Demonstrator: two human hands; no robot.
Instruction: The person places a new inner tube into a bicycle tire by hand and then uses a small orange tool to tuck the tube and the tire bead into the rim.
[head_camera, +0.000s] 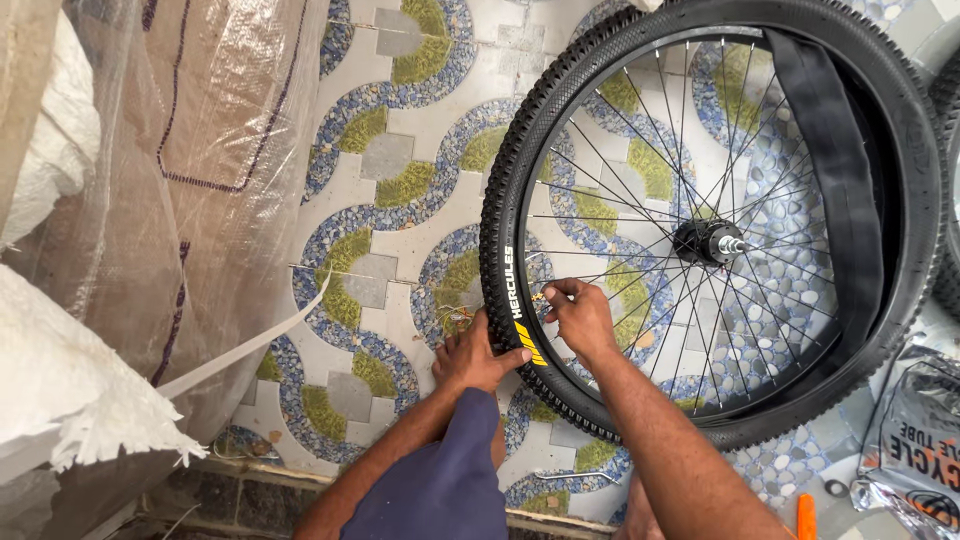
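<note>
Wheel (712, 225) lay flat at frame right, axle pointing up; left hand (473, 358) pressed its tyre (500, 250), right hand (580, 315) pinched the valve (540, 296).

Crumpled silver-black foil packet (915, 440) at lower right; yellow-white label (520, 310) on tyre sidewall.

head-worn camera, looking steeply down, close over wheel (715, 225) and tiled floor (400, 170)
</note>
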